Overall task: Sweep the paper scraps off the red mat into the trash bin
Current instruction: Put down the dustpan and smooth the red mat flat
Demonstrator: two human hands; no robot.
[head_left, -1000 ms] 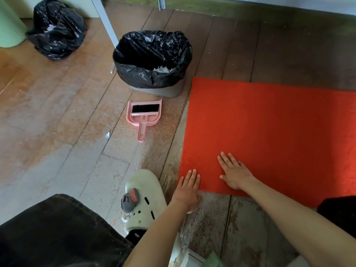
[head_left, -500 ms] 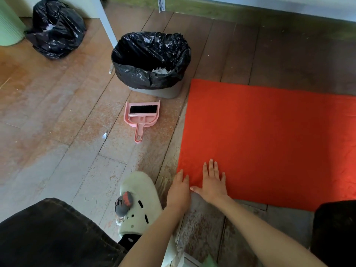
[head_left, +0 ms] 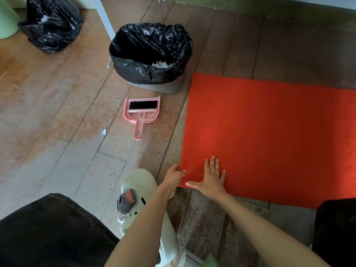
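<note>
The red mat [head_left: 269,135] lies flat on the wooden floor, with no paper scraps visible on it. My left hand [head_left: 173,177] pinches the mat's near left corner. My right hand [head_left: 211,179] lies flat on the mat just beside it, fingers spread. The grey trash bin [head_left: 152,56] with a black liner stands beyond the mat's far left corner, white paper showing inside. A pink dustpan with a black-bristled brush nested in it [head_left: 141,112] lies on the floor between the bin and my hands.
A full black rubbish bag [head_left: 51,24] sits at the far left by a green container [head_left: 6,18]. A white furniture leg [head_left: 103,20] stands behind the bin. One small scrap [head_left: 104,132] lies on the floor. My pale clog [head_left: 138,191] is near my left hand.
Both hands slid left along the mat's near edge. My left hand went from lying flat to pinching the corner, and my right hand came to rest beside it.
</note>
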